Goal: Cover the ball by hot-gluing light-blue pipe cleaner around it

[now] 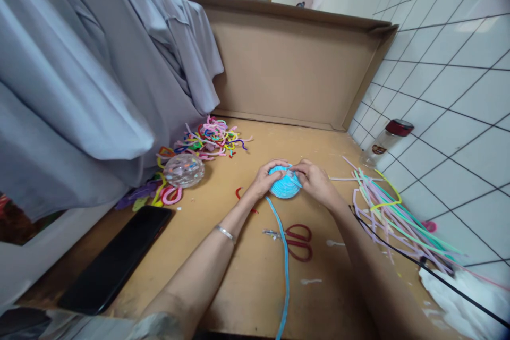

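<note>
A round blue coiled piece (285, 187) is held over the middle of the table. My left hand (268, 176) grips its left side, thumb on top and fingers behind. At its upper right edge, the fingers of my right hand (309, 176) are pinched together; a bit of blue strand shows beside them. A long blue strand (285, 255) runs from below the piece toward the near edge, passing over red-handled scissors (299, 243). A short red piece (239, 192) lies partly behind my left wrist.
Tangled colourful stems (217, 137) and a clear bowl (184, 171) lie left, beyond a black phone (119, 257). Right are long pastel stems (382, 207), a red-lidded jar (384, 143), white tissue (458, 295) and a black cable. A cardboard panel (290, 64) stands behind.
</note>
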Available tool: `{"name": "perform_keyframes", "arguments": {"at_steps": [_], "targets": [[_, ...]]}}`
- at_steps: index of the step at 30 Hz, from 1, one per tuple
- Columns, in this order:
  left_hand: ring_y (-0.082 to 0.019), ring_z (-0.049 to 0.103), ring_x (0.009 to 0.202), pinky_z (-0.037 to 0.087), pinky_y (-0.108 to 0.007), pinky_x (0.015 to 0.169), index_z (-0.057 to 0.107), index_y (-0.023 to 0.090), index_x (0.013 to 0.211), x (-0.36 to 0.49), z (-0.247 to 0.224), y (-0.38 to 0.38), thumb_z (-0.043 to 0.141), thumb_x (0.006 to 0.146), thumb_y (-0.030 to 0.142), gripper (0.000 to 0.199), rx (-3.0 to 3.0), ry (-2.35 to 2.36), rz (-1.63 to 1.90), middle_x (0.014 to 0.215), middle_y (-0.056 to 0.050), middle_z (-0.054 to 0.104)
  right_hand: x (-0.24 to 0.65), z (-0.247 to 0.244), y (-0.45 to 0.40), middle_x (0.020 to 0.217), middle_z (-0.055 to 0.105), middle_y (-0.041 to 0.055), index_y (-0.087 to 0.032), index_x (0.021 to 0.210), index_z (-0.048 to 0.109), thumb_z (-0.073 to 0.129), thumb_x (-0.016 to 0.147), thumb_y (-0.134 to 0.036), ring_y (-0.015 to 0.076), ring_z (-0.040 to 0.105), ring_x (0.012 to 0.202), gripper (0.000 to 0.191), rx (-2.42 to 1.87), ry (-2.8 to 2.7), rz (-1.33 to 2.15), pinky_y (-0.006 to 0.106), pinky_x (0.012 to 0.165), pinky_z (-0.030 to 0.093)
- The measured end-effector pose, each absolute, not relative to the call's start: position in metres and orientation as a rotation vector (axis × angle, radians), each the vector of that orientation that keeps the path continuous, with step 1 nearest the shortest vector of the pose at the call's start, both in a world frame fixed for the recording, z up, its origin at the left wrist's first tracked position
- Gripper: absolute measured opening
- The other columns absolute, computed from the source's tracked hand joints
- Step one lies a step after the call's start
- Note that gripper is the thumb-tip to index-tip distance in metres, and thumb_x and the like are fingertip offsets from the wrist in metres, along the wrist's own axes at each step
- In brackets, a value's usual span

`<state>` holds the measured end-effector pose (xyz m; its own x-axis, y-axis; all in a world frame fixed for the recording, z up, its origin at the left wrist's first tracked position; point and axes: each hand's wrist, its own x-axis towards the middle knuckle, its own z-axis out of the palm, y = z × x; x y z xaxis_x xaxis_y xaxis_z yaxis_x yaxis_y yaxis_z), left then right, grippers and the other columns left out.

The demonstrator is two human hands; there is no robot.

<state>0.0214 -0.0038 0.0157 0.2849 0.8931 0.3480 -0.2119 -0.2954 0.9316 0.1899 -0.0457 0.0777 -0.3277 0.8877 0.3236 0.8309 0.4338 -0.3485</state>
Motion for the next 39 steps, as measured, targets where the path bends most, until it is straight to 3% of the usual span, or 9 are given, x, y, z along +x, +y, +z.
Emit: {"name": "perform_keyframes", "arguments": {"at_steps": [6,13,18,25,31,39], "targets": [[-0.022,0.061,0.1,0.047,-0.029,0.085,0.066,0.015,0.095,0.022,0.016,-0.004,0.066,0.065,0.027,0.032,1.422,0.654,1.248,0.109,-0.008,0.067,0.187,0.078,-0.047,0.096,0.065,0.0086,-0.021,0.113,0.07,0.042,0.084,-0.009,0.0183,0.059,0.089,0.041,-1.433,-2.232,0.158,0.029,0.078,0.043],[-0.021,0.062,0.1,0.048,-0.028,0.085,0.066,0.015,0.096,0.023,0.017,-0.005,0.065,0.065,0.025,0.032,1.41,0.683,1.26,0.111,-0.008,0.068,0.175,0.087,-0.059,0.097,0.062,0.0089,-0.025,0.12,0.066,0.039,0.09,-0.015,0.019,0.058,0.084,0.041,-1.657,-2.334,0.047,0.026,0.067,0.038],[-0.018,0.062,0.089,0.048,-0.026,0.08,0.065,0.016,0.096,0.024,0.013,-0.003,0.065,0.065,0.026,0.033,1.351,0.7,1.293,0.1,-0.005,0.069,0.177,0.085,-0.058,0.106,0.062,0.0093,-0.023,0.128,0.059,0.036,0.088,-0.007,0.0182,0.057,0.097,0.048,-1.519,-2.266,0.122,0.025,0.077,0.04],[-0.019,0.059,0.093,0.047,-0.026,0.082,0.064,0.016,0.097,0.024,0.011,-0.003,0.063,0.065,0.029,0.035,1.346,0.726,1.306,0.103,-0.006,0.067,0.167,0.083,-0.061,0.1,0.059,0.0105,-0.026,0.123,0.063,0.034,0.09,-0.012,0.0221,0.057,0.09,0.046,-1.657,-2.274,0.087,0.029,0.069,0.039],[-0.019,0.06,0.092,0.046,-0.027,0.082,0.063,0.016,0.096,0.027,0.006,0.0,0.061,0.065,0.028,0.033,1.318,0.713,1.346,0.101,-0.005,0.067,0.177,0.069,-0.048,0.102,0.061,0.0107,-0.02,0.119,0.065,0.036,0.085,-0.006,0.0198,0.056,0.093,0.047,-1.422,-2.113,0.17,0.03,0.081,0.043],[-0.018,0.06,0.091,0.046,-0.026,0.081,0.064,0.016,0.095,0.028,0.005,-0.001,0.06,0.065,0.027,0.032,1.292,0.699,1.37,0.097,-0.004,0.067,0.175,0.06,-0.046,0.096,0.058,0.0108,-0.017,0.114,0.067,0.038,0.083,-0.008,0.021,0.054,0.093,0.044,-1.39,-2.11,0.16,0.032,0.081,0.043]]}}
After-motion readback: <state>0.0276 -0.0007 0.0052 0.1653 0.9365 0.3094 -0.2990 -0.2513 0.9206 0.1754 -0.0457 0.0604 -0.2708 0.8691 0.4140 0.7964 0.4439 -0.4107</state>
